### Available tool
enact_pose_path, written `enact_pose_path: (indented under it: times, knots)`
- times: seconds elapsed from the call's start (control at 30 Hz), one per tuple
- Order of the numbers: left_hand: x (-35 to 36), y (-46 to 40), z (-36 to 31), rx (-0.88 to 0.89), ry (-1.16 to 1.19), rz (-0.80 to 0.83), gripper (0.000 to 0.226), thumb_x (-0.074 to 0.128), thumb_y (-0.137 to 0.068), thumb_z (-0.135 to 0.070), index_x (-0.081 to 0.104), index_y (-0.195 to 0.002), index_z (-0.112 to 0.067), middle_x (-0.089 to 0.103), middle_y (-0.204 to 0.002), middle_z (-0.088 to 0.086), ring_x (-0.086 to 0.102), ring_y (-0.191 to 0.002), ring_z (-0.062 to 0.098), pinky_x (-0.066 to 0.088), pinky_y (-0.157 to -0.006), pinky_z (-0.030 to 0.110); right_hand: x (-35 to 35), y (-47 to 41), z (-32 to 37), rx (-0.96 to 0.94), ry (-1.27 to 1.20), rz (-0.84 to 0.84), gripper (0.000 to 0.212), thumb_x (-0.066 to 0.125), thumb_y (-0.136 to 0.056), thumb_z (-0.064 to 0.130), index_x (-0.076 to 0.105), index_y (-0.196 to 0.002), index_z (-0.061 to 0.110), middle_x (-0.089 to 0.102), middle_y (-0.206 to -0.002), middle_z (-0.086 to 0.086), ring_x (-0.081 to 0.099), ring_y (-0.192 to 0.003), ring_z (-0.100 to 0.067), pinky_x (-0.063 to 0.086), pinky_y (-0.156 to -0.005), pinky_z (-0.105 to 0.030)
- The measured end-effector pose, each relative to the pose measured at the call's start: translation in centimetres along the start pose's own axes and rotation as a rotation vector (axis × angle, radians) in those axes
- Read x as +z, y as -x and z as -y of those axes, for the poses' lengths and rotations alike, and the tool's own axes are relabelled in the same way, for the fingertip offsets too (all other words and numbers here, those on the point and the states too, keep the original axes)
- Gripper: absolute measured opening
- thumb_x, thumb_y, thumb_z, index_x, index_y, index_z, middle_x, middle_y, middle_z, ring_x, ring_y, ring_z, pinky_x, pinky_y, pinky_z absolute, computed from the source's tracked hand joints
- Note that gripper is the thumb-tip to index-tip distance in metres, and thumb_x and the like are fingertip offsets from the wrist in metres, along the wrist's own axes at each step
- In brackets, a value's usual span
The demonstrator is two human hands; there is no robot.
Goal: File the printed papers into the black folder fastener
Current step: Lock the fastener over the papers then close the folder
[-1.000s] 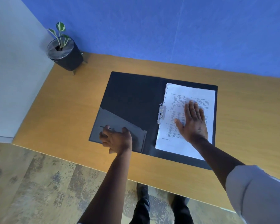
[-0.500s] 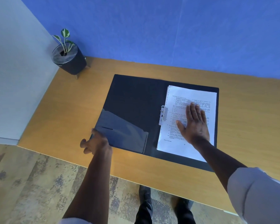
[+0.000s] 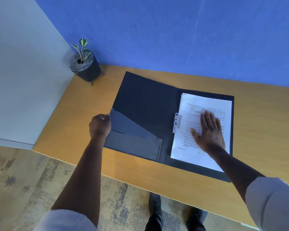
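A black folder (image 3: 145, 104) lies open on the wooden desk (image 3: 83, 117). A stack of printed papers (image 3: 207, 104) rests on its right half, beside the silver fastener clip (image 3: 177, 122) at the spine. My right hand (image 3: 208, 132) lies flat on the papers, fingers spread. My left hand (image 3: 99, 125) is curled at the left edge of the folder's front cover, which seems slightly raised there. The inner pocket (image 3: 137, 140) shows on the left half.
A small plant in a dark pot (image 3: 85, 67) stands at the desk's back left corner. A blue wall runs behind the desk and a pale wall at left. The desk's near edge and my shoes (image 3: 155, 207) show below.
My left hand moved off the folder's pocket to the lower left corner, then up along the left edge of the cover. My right hand stayed flat on the papers.
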State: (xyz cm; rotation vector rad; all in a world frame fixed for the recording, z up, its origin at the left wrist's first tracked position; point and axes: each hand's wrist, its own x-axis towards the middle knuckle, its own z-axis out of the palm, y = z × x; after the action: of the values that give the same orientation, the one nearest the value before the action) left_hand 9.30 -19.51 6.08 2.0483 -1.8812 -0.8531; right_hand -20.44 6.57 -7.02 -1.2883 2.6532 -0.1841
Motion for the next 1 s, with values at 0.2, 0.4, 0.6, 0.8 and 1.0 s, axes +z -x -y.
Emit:
enact_pose_path:
  times: [0.2,0.4,0.6,0.8,1.0]
  knots:
    - [-1.0,1.2,-5.2,0.233,-0.011,0.003,0.031,0.046,-0.099,-0.023,0.068,-0.119,-0.012,0.073,-0.105,0.011,0.056,-0.065,0.015,0.033,-0.047,0.022,-0.3,0.0,-0.1,-0.013,-0.036,-0.011,0.085,0.024,-0.098,0.063,0.001,-0.161,0.009,-0.004,-0.169,-0.01,-0.007,-0.156,-0.026,0.005,-0.127,-0.045]
    - [-2.5,4.7,-11.0,0.429,-0.07,0.042,0.024,0.047,-0.095,-0.019,0.068,-0.095,-0.008,0.067,-0.077,0.011,0.05,-0.056,0.018,0.034,-0.049,0.029,-0.5,-0.1,-0.2,-0.002,-0.086,-0.015,0.081,0.028,-0.102,0.058,0.004,-0.16,0.008,-0.002,-0.168,-0.011,-0.005,-0.156,-0.027,0.004,-0.127,-0.045]
    - [-2.1,8.7,-14.4,0.484,-0.122,0.22,0.022,0.047,-0.092,-0.02,0.066,-0.087,-0.01,0.054,-0.059,0.003,0.046,-0.053,0.022,0.029,-0.046,0.027,-0.9,0.0,-0.9,-0.022,-0.102,0.005,0.081,0.038,-0.102,0.052,0.004,-0.16,0.006,0.001,-0.169,-0.013,-0.003,-0.156,-0.028,0.004,-0.127,-0.045]
    - [-0.8,11.4,-15.9,0.406,-0.001,0.522,0.037,0.047,-0.085,-0.03,0.059,-0.088,0.005,0.059,-0.075,0.023,0.062,-0.065,0.027,0.059,-0.075,0.054,-1.9,0.5,-3.6,-0.018,-0.054,0.019,0.081,0.036,-0.103,0.052,0.004,-0.16,0.004,0.002,-0.168,-0.016,0.0,-0.156,-0.031,0.008,-0.126,-0.05]
    - [1.1,15.3,-17.7,0.542,-0.045,0.641,0.036,0.052,-0.091,-0.032,0.06,-0.08,0.001,0.068,-0.071,0.013,0.075,-0.067,0.024,0.062,-0.071,0.05,-2.4,1.6,-7.5,0.015,0.001,0.033,0.086,0.015,-0.096,0.063,0.005,-0.16,0.006,0.0,-0.168,-0.013,0.0,-0.156,-0.03,0.0,-0.126,-0.049]
